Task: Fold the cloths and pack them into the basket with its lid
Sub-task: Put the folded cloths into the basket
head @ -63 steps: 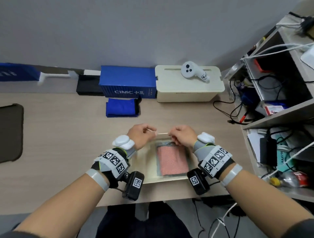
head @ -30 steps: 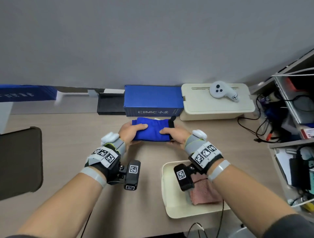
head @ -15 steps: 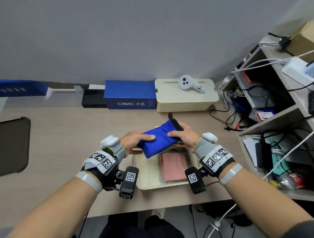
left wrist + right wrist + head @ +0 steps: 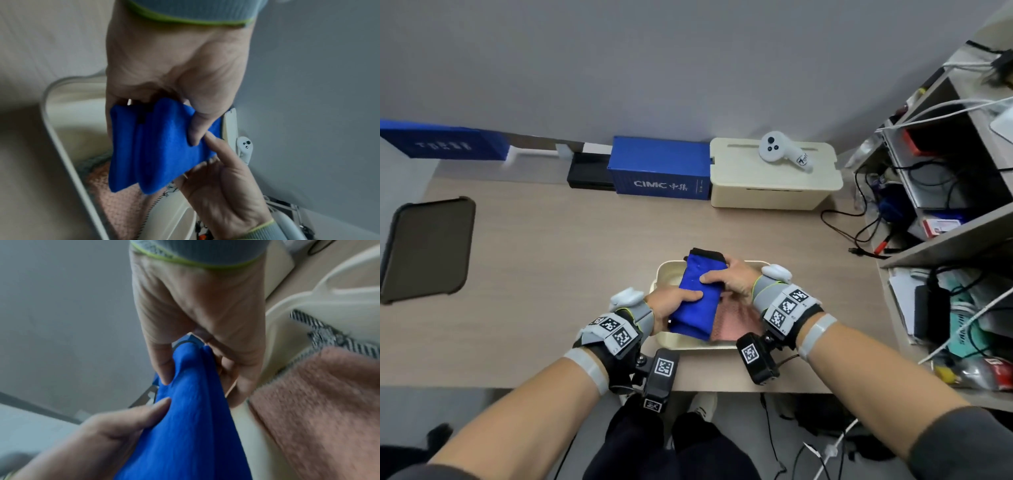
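The left hand [image 4: 671, 303] grips the near end of the folded blue cloth [image 4: 700, 298], thumb on top, above the cream basket [image 4: 664, 270]; the right hand [image 4: 732, 279] grasps its far end. A pink cloth [image 4: 732, 320] lies inside the basket.

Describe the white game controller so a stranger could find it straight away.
Look along the back edge of the wooden desk, against the wall. Right of the blue CIMC box sits a cream lidded box; the controller lies on its lid, the only white rounded thing with buttons.
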A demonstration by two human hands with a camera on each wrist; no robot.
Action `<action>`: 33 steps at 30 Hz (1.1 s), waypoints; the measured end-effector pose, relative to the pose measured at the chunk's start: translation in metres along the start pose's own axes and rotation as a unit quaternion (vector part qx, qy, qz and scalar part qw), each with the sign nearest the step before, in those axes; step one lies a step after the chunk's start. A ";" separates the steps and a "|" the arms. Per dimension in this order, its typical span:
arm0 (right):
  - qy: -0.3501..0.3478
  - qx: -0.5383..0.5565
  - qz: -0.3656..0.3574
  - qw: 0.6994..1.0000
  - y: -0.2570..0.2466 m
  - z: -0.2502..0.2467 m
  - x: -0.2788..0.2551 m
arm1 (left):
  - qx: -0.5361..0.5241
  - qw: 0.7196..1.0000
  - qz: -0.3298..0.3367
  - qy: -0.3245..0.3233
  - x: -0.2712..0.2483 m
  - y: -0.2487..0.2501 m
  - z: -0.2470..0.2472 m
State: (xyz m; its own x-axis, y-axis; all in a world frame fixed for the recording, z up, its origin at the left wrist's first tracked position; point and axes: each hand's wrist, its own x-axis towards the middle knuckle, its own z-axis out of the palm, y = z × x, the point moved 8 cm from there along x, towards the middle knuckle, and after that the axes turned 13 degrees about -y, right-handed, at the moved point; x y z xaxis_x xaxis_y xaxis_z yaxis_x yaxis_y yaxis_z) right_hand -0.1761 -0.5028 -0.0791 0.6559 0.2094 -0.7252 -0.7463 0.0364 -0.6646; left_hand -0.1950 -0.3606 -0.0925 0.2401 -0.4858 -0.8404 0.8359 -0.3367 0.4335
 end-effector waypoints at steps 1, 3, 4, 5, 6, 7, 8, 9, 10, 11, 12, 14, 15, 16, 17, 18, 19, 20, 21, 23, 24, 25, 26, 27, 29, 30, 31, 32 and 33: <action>0.006 -0.022 0.009 1.000 0.007 0.003 0.003 | 0.005 1.000 -0.007 0.011 0.000 -0.002 -0.001; 0.033 -0.047 0.014 0.998 0.016 0.008 0.010 | -0.004 1.000 -0.010 0.029 -0.001 -0.009 -0.004; 0.048 -0.059 0.011 0.997 0.015 0.008 0.012 | 0.000 0.999 -0.006 0.040 0.004 -0.009 -0.007; 0.055 -0.071 0.008 0.996 0.015 0.006 0.016 | 0.014 0.998 -0.004 0.055 0.007 -0.007 -0.009; 0.058 -0.083 0.004 0.995 0.014 0.006 0.019 | 0.029 0.997 -0.004 0.066 0.013 -0.008 -0.012; 0.059 -0.093 0.006 0.994 0.016 0.007 0.024 | 0.041 0.996 -0.004 0.080 0.018 -0.009 -0.016; 0.061 -0.103 0.009 0.993 0.018 0.007 0.028 | 0.048 0.994 -0.003 0.094 0.023 -0.009 -0.020; 0.063 -0.113 0.012 0.992 0.020 0.007 0.034 | 0.055 0.993 -0.005 0.105 0.027 -0.007 -0.021; 0.061 -0.121 0.014 0.991 0.022 0.009 0.039 | 0.068 0.992 -0.008 0.110 0.027 -0.007 -0.021; 0.066 -0.130 0.015 0.989 0.024 0.008 0.043 | 0.091 0.989 -0.014 0.115 0.027 -0.005 -0.019; 0.068 -0.141 0.021 0.987 0.026 0.008 0.044 | 0.120 0.985 -0.022 0.124 0.029 -0.005 -0.020; 0.068 -0.157 0.034 0.985 0.032 0.009 0.047 | 0.167 0.975 -0.035 0.145 0.031 -0.008 -0.023; 0.067 -0.166 0.040 0.983 0.035 0.009 0.047 | 0.186 0.970 -0.041 0.152 0.032 -0.010 -0.023; 0.066 -0.179 0.049 0.980 0.036 0.010 0.047 | 0.198 0.967 -0.046 0.152 0.032 -0.011 -0.022; 0.061 -0.192 0.057 0.978 0.037 0.010 0.049 | 0.205 0.965 -0.052 0.152 0.032 -0.012 -0.022; 0.058 -0.204 0.066 0.975 0.038 0.010 0.051 | 0.209 0.964 -0.055 0.153 0.031 -0.012 -0.023; 0.053 -0.215 0.068 0.973 0.037 0.008 0.051 | 0.211 0.964 -0.055 0.150 0.031 -0.011 -0.022; 0.054 -0.221 0.071 0.971 0.035 0.006 0.050 | 0.214 0.965 -0.054 0.144 0.031 -0.009 -0.021; 0.056 -0.222 0.070 0.971 0.034 0.005 0.048 | 0.213 0.965 -0.057 0.139 0.031 -0.009 -0.020; 0.066 -0.212 0.053 0.974 0.026 0.004 0.037 | 0.205 0.968 -0.065 0.130 0.031 -0.010 -0.018; 0.068 -0.206 0.044 0.975 0.024 0.005 0.033 | 0.202 0.969 -0.061 0.131 0.030 -0.009 -0.017; 0.062 -0.201 0.040 0.977 0.022 0.008 0.029 | 0.198 0.969 -0.053 0.137 0.027 -0.005 -0.015; 0.051 -0.201 0.041 0.977 0.023 0.012 0.025 | 0.197 0.969 -0.038 0.144 0.022 0.001 -0.013; 0.030 -0.204 0.052 0.977 0.026 0.017 0.024 | 0.202 0.968 -0.022 0.147 0.019 0.006 -0.011; 0.018 -0.222 0.084 0.971 0.032 0.022 0.020 | 0.207 0.968 -0.013 0.144 0.013 0.011 -0.007; 0.026 -0.213 0.097 0.972 0.034 0.022 0.018 | 0.209 0.968 -0.012 0.137 0.012 0.011 -0.006; 0.027 -0.189 0.101 0.976 0.035 0.022 0.017 | 0.200 0.971 -0.007 0.130 0.010 0.012 -0.005; 0.021 -0.163 0.098 0.982 0.034 0.023 0.016 | 0.182 0.975 0.003 0.124 0.006 0.014 -0.005; 0.012 -0.130 0.087 0.988 0.031 0.022 0.013 | 0.153 0.981 0.019 0.121 0.000 0.018 -0.006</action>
State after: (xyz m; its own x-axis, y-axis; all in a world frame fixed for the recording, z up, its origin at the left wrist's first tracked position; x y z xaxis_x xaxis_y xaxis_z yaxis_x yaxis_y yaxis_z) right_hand -0.1930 -0.4770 -0.1052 0.5251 0.1663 -0.8346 -0.7958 -0.2517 -0.5508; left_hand -0.1769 -0.3614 -0.0867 0.4104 -0.3095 -0.8578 0.6451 -0.5663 0.5129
